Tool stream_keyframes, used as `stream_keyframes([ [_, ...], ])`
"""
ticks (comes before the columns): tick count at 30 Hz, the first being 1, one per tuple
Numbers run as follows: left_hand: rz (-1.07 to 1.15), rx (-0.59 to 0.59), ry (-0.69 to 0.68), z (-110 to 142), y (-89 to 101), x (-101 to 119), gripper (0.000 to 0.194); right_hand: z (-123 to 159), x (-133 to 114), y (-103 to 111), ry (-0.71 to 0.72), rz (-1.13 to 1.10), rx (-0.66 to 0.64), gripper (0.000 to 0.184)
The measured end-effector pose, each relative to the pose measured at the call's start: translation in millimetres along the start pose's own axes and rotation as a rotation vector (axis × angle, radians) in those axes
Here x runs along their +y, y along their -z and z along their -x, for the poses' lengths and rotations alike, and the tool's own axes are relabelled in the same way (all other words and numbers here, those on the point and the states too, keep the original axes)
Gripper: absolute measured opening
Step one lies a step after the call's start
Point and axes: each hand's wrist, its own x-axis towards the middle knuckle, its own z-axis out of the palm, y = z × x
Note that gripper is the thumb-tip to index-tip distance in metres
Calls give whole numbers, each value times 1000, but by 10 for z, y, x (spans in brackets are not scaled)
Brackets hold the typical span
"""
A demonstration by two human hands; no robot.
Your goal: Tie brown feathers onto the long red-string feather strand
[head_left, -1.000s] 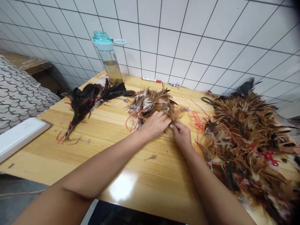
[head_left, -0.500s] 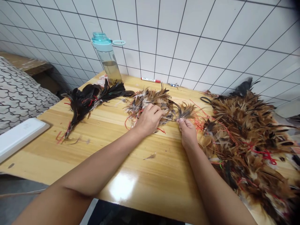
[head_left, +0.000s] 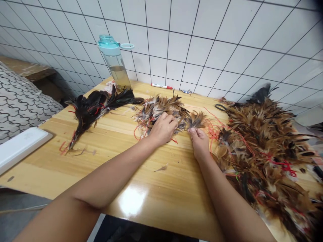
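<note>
My right hand [head_left: 200, 139] pinches a small bunch of brown feathers [head_left: 196, 119] by its base, with the tips fanned out away from me. To its left, my left hand [head_left: 164, 127] lies at the near edge of a pile of brown feathers [head_left: 164, 104], fingers curled down into it. Its fingertips are hidden, so what they grip, if anything, does not show. Red string [head_left: 138, 132] pokes out of the pile's left side. More red string [head_left: 214, 131] lies tangled just right of my right hand.
A large heap of brown feathers [head_left: 270, 131] covers the table's right side. Black feathers [head_left: 92, 104] lie at the left, near a water bottle [head_left: 117, 64]. A red marker [head_left: 161, 86] rests by the tiled wall. A white box-like object [head_left: 25, 146] sits at the left edge.
My right hand has shifted slightly left with the feather bunch, closer to the pile. My left hand has barely moved.
</note>
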Motion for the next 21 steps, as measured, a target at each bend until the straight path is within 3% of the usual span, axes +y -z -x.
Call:
stream_keyframes([
  [4, 47, 6, 9, 3, 16, -1, 20, 1, -5, -16, -84, -70, 24, 35],
  [15, 110, -7, -62, 16, 21, 64, 23, -14, 37, -44, -102, 23, -45, 34],
  [21, 29, 5, -118, 33, 22, 66, 25, -25, 32, -52, -117, -39, -97, 32],
])
